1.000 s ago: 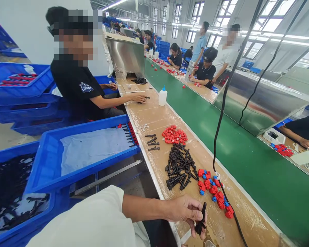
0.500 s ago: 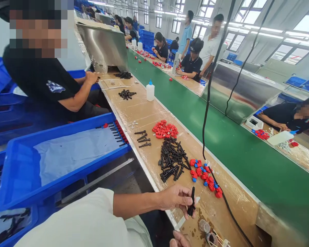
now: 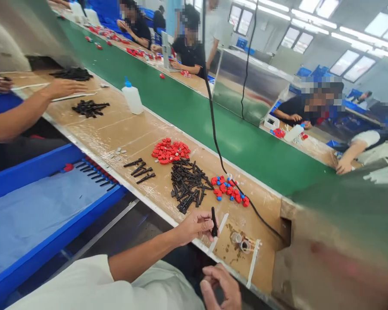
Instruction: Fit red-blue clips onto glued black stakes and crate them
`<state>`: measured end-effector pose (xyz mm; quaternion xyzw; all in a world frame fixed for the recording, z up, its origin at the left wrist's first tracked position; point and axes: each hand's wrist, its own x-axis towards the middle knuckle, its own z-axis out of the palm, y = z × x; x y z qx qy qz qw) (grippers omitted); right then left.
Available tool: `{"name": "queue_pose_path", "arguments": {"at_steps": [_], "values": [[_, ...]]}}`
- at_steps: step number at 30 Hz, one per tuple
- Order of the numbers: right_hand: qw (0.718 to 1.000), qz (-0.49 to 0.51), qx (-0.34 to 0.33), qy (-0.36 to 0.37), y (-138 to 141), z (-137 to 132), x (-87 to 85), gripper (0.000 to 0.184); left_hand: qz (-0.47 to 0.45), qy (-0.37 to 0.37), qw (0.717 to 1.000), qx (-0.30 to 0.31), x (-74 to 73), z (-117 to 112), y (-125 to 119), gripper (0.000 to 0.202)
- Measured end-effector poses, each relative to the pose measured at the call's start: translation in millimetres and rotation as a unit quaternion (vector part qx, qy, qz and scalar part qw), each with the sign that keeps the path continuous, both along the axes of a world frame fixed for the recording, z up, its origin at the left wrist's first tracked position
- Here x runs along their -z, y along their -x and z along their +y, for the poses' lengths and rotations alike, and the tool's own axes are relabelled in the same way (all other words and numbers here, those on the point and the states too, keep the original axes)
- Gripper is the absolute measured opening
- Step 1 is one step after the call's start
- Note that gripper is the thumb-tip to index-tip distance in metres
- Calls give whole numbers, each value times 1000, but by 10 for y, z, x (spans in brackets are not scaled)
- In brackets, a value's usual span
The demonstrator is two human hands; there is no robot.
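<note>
My left hand [image 3: 194, 227] is closed, pinching a black rod-shaped plastic part [image 3: 214, 222] upright between thumb and fingers, just over the bench's near edge. My right hand [image 3: 223, 286] is lower down, in front of the edge. Its fingers are loosely curled and apart from the thumb, with nothing seen between them. Beyond the left hand lies a pile of black rod parts [image 3: 189, 183]. Red and blue pieces [image 3: 229, 189] lie to its right, and a heap of red pieces [image 3: 170, 150] behind it. Several black rods [image 3: 142, 171] lie apart on the left.
Two small cups [image 3: 245, 245] with thin sticks stand on the stained bench end between white tape strips. A black cable [image 3: 213, 129] hangs across the bench. A green belt [image 3: 181, 116], a white bottle [image 3: 132, 98] and a blue tray [image 3: 29, 172] are around. A co-worker's hand [image 3: 63, 88] reaches in left.
My view has swung to the right and the scene has shifted left. The black part stays in my left hand. More of my right hand shows. The co-worker's hand now reaches over the bench.
</note>
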<state>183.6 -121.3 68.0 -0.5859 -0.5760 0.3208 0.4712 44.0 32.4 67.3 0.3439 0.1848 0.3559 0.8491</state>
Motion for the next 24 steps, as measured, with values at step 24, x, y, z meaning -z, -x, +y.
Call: {"name": "queue_pose_path", "arguments": {"at_steps": [24], "values": [[938,-115,320,68,-1018,427,294,70,14,72,997,-11,278,10,-40,50]]}}
